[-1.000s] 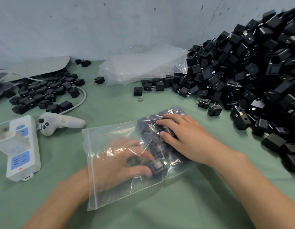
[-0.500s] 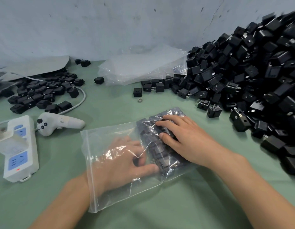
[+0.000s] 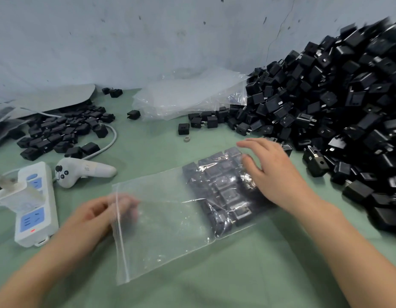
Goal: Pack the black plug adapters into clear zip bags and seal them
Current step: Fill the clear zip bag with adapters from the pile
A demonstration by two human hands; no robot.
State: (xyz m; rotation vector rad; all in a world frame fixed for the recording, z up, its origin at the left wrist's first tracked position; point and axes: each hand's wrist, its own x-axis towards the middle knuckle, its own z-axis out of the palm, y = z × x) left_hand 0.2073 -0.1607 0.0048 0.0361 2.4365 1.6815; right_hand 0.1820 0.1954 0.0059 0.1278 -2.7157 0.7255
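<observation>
At the mouth of the clear zip bag, the left hand had come out from inside, where it was pushing a moment before. Its fingers were now curled on the zip edge and seemed to pinch it, though the hand was blurred. The black plug adapters lay packed in rows at the closed end of the bag, on the green table. The right hand had raised its fingers from them; it was spread open and held nothing. Probably the filling was finished and the sealing came next.
</observation>
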